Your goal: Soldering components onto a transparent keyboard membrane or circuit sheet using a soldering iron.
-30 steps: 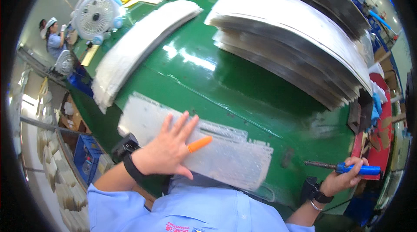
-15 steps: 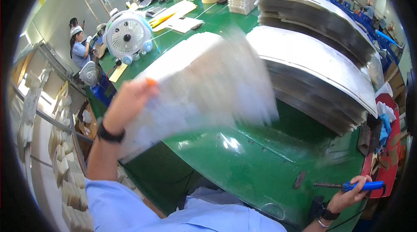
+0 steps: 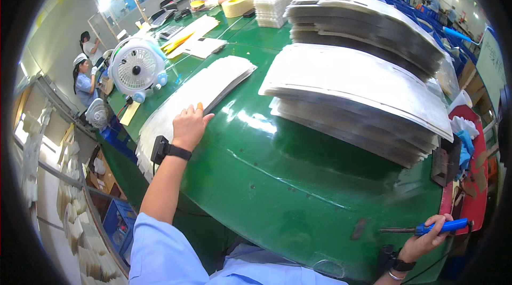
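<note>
My left hand [image 3: 190, 127] lies over the right edge of a low stack of thin whitish sheets [image 3: 200, 86] on the left of the green table [image 3: 256, 178]. Its fingers are apart, and one wears an orange finger cover. No sheet is lifted in it. At the lower right, my right hand [image 3: 426, 239] grips the blue handle of a soldering iron [image 3: 447, 227]. The iron's dark metal shaft points left above the tabletop. A taller stack of white-topped sheets [image 3: 357, 79] stands beyond, right of centre.
Another tall sheet stack [image 3: 362, 10] rises behind. A white fan [image 3: 136, 69] stands at the left table edge. Near the right edge are a dark metal holder [image 3: 444, 165] and a red tray [image 3: 477, 178] with a blue cloth [image 3: 465, 149]. Co-workers sit across the table.
The blurred sheet that my left hand was swinging leftward now rests on the left stack, and the hand is off it with fingers spread. My right hand keeps the soldering iron in nearly the same place.
</note>
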Tool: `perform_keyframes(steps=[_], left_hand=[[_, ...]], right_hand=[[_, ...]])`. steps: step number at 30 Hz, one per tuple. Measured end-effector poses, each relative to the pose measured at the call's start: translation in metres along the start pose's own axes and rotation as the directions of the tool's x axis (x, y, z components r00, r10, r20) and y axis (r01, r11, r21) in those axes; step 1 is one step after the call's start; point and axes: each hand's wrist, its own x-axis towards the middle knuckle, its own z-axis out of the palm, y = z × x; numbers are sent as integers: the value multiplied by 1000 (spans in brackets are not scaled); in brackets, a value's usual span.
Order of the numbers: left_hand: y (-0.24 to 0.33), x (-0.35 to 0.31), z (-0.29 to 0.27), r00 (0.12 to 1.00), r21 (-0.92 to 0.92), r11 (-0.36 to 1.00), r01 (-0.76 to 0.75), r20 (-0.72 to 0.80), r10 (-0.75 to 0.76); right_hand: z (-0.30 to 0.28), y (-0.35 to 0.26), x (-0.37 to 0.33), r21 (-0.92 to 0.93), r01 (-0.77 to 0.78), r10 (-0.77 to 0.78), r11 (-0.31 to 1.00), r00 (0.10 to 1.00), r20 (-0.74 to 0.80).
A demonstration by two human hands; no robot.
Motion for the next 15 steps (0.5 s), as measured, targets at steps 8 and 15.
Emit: perform_keyframes(steps=[8,15], left_hand=[[133,47,-122,898,-516,758,-399,-385,210],[173,72,-179,849,-387,872,-300,-525,59]], right_hand=[[5,-5,-3,-43,38,-40,998,999,-31],[4,-11,-4,14,37,-37,999,999,6]])
